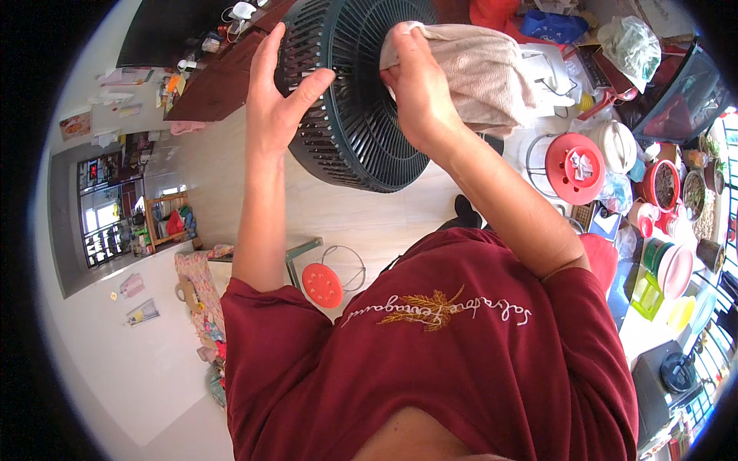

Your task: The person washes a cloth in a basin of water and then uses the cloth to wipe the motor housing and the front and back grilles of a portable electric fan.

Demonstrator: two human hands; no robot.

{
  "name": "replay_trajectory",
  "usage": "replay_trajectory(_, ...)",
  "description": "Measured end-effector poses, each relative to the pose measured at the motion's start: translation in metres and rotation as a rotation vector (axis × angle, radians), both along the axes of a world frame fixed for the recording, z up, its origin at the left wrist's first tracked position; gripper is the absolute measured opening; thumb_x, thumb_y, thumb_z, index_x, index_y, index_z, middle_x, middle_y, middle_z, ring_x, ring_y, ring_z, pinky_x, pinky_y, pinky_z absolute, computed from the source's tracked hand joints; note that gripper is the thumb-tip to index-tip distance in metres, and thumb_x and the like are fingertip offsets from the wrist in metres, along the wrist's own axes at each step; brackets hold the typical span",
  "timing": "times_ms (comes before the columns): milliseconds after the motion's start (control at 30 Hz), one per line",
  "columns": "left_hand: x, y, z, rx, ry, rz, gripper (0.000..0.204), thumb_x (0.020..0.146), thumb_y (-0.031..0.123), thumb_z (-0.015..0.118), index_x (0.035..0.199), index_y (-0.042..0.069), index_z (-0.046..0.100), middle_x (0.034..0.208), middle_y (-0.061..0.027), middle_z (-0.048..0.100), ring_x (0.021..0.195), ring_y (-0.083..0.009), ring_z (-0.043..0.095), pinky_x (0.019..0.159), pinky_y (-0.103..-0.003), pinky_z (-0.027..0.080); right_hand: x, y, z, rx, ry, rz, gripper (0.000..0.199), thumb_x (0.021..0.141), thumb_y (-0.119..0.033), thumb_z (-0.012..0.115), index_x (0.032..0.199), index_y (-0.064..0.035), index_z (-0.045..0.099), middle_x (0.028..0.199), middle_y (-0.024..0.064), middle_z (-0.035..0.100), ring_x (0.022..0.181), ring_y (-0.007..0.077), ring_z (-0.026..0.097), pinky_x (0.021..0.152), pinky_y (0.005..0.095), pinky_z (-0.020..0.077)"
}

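A dark, round fan (371, 146) with a slatted cage fills the upper middle of the view, its top cut off by the frame. My left hand (280, 104) lies along the left side of the cage, thumb and fingers stretched apart. Bunched in my right hand (419, 88) is a beige cloth (484, 77), pressed against the slatted face of the fan. The loose part of the cloth hangs off to the right. Some of my right fingertips are hidden in its folds.
Two red-topped stools, one at the lower left (322, 285) and one at the right (574, 168), stand on the pale tiled floor (223, 161). Potted plants (665, 187), basins (676, 271) and bags crowd the right side. Behind the fan is a dark red wooden cabinet (223, 84).
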State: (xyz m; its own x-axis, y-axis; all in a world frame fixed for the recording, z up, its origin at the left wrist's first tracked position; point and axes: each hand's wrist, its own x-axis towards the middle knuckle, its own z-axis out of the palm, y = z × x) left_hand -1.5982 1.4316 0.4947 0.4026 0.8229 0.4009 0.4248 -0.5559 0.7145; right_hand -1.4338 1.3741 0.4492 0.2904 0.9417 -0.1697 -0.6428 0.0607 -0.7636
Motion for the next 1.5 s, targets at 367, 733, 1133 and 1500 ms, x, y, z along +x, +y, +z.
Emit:
replay_trajectory(367, 0.014, -0.01, 0.012, -0.142, -0.022, 0.117, 0.083, 0.069, 0.026, 0.081, 0.137, -0.003, 0.045, 0.129, -0.0141, 0.054, 0.112, -0.0185, 0.055, 0.098, -0.031, 0.042, 0.049, -0.067, -0.067, 0.024, -0.801, 0.631, 0.06, 0.102, -0.048, 0.035, 0.119, 0.0056, 0.056, 0.107, 0.0187, 0.063, 0.105, 0.0275, 0.058, 0.095, 0.0373, 0.0408)
replay_trajectory(733, 0.029, -0.012, 0.02, -0.119, 0.073, 0.119, 0.078, 0.072, 0.02, 0.074, 0.141, 0.003, 0.044, 0.128, -0.0108, 0.055, 0.111, -0.0176, 0.056, 0.098, -0.032, 0.043, 0.037, -0.035, -0.026, 0.187, -0.808, 0.498, 0.064, 0.099, -0.051, 0.032, 0.085, 0.0051, 0.059, 0.079, 0.031, 0.063, 0.082, 0.0474, 0.063, 0.077, 0.0507, 0.0498)
replay_trajectory(1133, 0.022, -0.019, 0.01, -0.122, 0.026, 0.131, 0.076, 0.073, 0.019, 0.073, 0.141, 0.005, 0.043, 0.118, -0.0108, 0.06, 0.1, -0.0159, 0.059, 0.091, -0.029, 0.046, 0.049, 0.029, -0.009, 0.221, -0.185, -0.034, 0.042, 0.094, -0.039, 0.048, 0.087, 0.002, 0.057, 0.075, 0.0095, 0.053, 0.075, 0.0187, 0.049, 0.073, 0.0342, 0.0396)
replay_trajectory(1500, 0.021, -0.015, 0.012, -0.185, -0.008, 0.161, 0.079, 0.072, 0.021, 0.072, 0.142, 0.002, 0.042, 0.115, -0.0089, 0.06, 0.096, -0.0138, 0.058, 0.088, -0.026, 0.046, 0.026, -0.03, -0.029, 0.408, -0.869, -0.097, 0.014, 0.083, -0.008, 0.06, 0.094, 0.0005, 0.056, 0.071, 0.0217, 0.061, 0.07, 0.0421, 0.061, 0.064, 0.0478, 0.0493)
